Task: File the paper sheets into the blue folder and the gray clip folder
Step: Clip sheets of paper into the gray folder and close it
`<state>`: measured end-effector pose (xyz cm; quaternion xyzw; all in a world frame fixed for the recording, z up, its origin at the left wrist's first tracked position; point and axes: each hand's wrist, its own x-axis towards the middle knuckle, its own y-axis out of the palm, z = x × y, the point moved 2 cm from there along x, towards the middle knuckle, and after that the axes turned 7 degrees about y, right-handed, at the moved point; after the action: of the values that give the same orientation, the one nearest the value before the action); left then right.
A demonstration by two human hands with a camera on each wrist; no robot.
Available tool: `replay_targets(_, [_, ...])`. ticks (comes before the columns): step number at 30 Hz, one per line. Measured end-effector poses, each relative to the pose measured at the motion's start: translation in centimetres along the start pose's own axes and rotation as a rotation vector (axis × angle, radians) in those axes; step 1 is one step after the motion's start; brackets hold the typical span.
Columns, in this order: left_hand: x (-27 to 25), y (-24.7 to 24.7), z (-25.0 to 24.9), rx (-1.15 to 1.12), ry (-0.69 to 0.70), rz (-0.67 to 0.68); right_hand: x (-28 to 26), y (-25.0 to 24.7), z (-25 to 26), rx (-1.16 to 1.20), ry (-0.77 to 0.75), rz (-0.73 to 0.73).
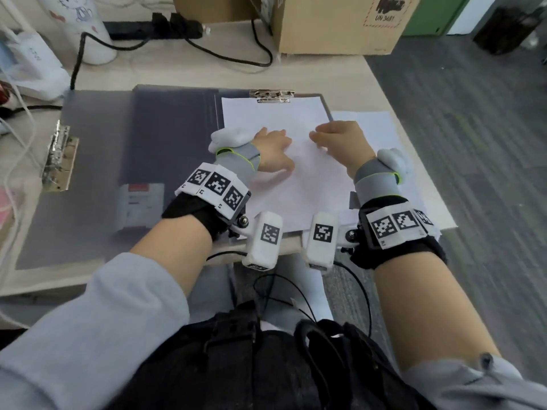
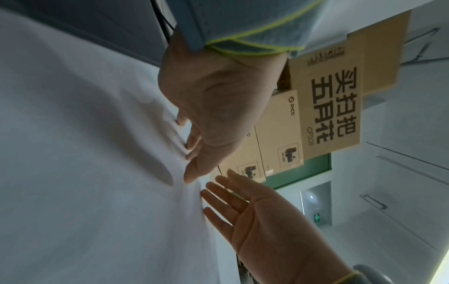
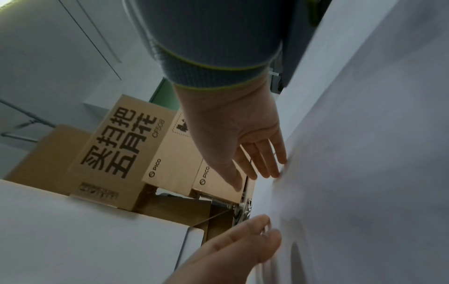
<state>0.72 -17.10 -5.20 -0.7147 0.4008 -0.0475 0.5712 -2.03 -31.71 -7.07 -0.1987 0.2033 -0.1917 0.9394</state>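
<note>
A white paper sheet lies on the right half of an open gray clip folder, its top edge tucked under the metal clip at the folder's far edge. The person's left hand presses flat on the sheet with straight fingers; the left wrist view shows its fingertips denting the paper into small wrinkles. The right hand rests just beside it on the same sheet, fingers extended and holding nothing, their tips touching the paper. More white sheets lie under the folder's right side, reaching toward the desk's right edge. A second metal clip sits at the left edge of the folder's translucent left cover. The folder lies on a pale wooden desk. At the desk's far edge stand a cardboard box, a black power strip with cables, and a white bottle near the far left corner.
</note>
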Motion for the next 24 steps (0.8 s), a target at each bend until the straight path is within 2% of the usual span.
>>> replay_targets(6, [0.7, 2.2, -4.2, -0.185, 0.150, 0.037, -2.8, -4.1, -2.8, -0.035, 0.011, -0.078])
replay_targets(9, [0.9, 2.7, -6.3, -0.266, 0.184, 0.008, -4.1, -6.5, -3.5, -0.056, 0.016, -0.212])
replay_targets(12, [1.2, 2.9, -8.1, -0.291, 0.222, -0.002, -4.4, -8.6, -4.7, -0.172, 0.106, -0.326])
replay_targets(15, [1.6, 3.4, -9.2, -0.327, 0.239, 0.013, -4.5, -9.6, -6.2, -0.262, 0.242, -0.326])
replay_targets(17, [2.0, 4.0, -9.8, -0.339, 0.241, 0.013, -4.8, -10.2, -7.1, -0.317, 0.279, -0.320])
replay_targets(22, [3.5, 5.0, -9.7, -0.344, 0.228, 0.002, -5.4, -10.3, -8.2, -0.277, 0.288, -0.326])
replay_targets(24, [3.9, 5.2, -9.3, -0.401, 0.226, -0.010, -5.7, -10.2, -7.7, -0.263, 0.238, -0.334])
